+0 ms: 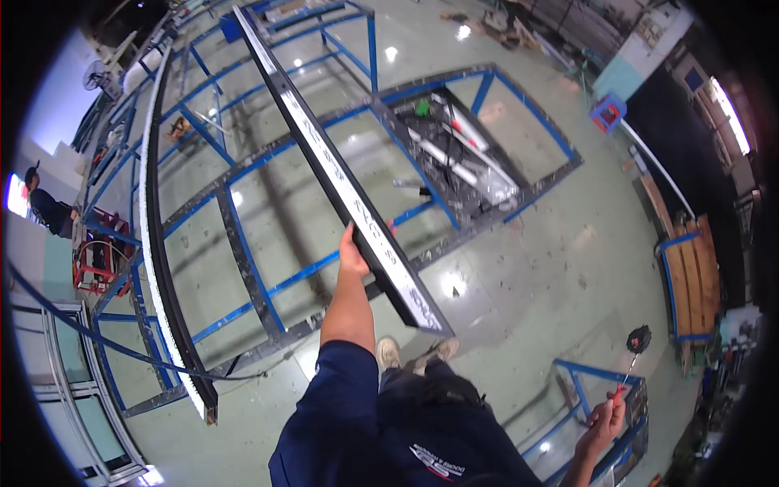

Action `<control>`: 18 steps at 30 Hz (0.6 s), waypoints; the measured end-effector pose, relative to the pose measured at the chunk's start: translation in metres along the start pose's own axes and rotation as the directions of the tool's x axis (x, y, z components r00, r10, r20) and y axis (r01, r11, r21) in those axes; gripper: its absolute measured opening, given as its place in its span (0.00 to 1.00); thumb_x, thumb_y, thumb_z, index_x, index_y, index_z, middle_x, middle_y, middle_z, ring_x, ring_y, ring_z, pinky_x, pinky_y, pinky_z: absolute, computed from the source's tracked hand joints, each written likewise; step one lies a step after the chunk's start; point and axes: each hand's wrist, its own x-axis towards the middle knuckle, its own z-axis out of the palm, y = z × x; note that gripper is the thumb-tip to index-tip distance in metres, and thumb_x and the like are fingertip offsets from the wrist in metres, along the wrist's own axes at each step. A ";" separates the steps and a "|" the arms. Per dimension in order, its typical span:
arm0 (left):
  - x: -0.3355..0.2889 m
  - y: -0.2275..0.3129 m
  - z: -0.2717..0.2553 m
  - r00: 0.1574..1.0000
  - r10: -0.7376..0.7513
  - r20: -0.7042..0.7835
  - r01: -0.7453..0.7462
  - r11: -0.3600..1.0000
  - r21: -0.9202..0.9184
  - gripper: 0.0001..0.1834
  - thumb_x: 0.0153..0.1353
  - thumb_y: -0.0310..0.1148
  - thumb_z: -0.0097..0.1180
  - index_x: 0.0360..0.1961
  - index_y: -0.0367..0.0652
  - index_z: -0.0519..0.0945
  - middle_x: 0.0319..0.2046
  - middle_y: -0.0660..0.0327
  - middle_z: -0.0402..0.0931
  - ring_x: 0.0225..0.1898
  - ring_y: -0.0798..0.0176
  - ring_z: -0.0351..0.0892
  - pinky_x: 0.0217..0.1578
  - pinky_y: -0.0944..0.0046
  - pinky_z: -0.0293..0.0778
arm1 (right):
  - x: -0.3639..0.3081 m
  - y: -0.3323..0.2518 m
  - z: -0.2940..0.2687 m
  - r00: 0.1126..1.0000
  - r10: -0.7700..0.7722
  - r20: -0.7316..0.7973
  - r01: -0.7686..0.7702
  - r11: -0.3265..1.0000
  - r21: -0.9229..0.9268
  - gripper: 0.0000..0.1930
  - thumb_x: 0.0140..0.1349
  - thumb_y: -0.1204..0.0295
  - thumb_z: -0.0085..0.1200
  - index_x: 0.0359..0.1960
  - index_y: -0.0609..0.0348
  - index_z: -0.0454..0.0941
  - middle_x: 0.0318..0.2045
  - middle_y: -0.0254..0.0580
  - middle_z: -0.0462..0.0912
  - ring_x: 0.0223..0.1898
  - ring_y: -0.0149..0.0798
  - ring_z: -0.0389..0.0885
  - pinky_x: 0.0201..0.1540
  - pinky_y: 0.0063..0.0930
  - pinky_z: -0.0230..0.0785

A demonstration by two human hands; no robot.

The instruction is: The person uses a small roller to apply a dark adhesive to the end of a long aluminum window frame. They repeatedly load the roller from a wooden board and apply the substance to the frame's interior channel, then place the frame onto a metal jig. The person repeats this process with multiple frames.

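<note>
My left hand is closed around a long black metal profile near its close end. A white strip with dark print runs along the profile's top, and my fingertips show at its far side. The profile stretches away over the blue-edged frame table. Off to the right, my right hand is closed on the red handle of a screwdriver, its thin metal shaft pointing away from me. Beyond the tip is a dark round thing; I cannot tell whether the two touch.
A second long profile lies along the table's left side. A tray with white pieces is set into the table. A blue frame stand is near my right hand. One person is at far left. A hose crosses the left side.
</note>
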 end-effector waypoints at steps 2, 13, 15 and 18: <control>0.000 0.004 0.002 0.998 -0.023 -0.056 0.020 0.998 -0.056 0.35 0.68 0.54 0.44 0.62 0.31 0.72 0.59 0.33 0.73 0.61 0.29 0.73 0.64 0.33 0.68 | -0.003 0.001 0.007 0.999 0.016 0.038 -0.014 0.999 -0.045 0.11 0.76 0.67 0.49 0.50 0.63 0.75 0.21 0.24 0.64 0.20 0.18 0.58 0.20 0.16 0.48; 0.017 0.011 -0.004 0.998 -0.053 -0.046 0.062 0.972 0.225 0.34 0.72 0.56 0.47 0.60 0.33 0.74 0.54 0.42 0.79 0.56 0.38 0.79 0.59 0.38 0.75 | -0.001 0.007 0.077 0.959 0.097 0.265 -0.083 0.995 -0.063 0.15 0.72 0.72 0.54 0.56 0.65 0.76 0.30 0.29 0.74 0.26 0.23 0.68 0.28 0.17 0.60; 0.023 0.011 0.006 0.992 -0.013 -0.122 0.047 0.960 0.278 0.31 0.73 0.55 0.47 0.58 0.34 0.75 0.52 0.44 0.81 0.54 0.40 0.81 0.58 0.39 0.76 | 0.003 0.007 0.081 0.912 0.194 0.363 -0.174 0.981 -0.088 0.14 0.69 0.76 0.57 0.55 0.63 0.76 0.37 0.32 0.77 0.30 0.23 0.72 0.32 0.17 0.64; 0.043 -0.006 0.035 0.940 0.099 -0.325 0.057 0.897 0.438 0.26 0.76 0.48 0.46 0.57 0.34 0.76 0.54 0.50 0.81 0.53 0.45 0.82 0.58 0.40 0.76 | 0.001 0.019 0.096 0.905 0.149 0.400 -0.086 0.982 -0.170 0.14 0.67 0.78 0.59 0.54 0.63 0.77 0.44 0.33 0.79 0.43 0.25 0.76 0.47 0.20 0.68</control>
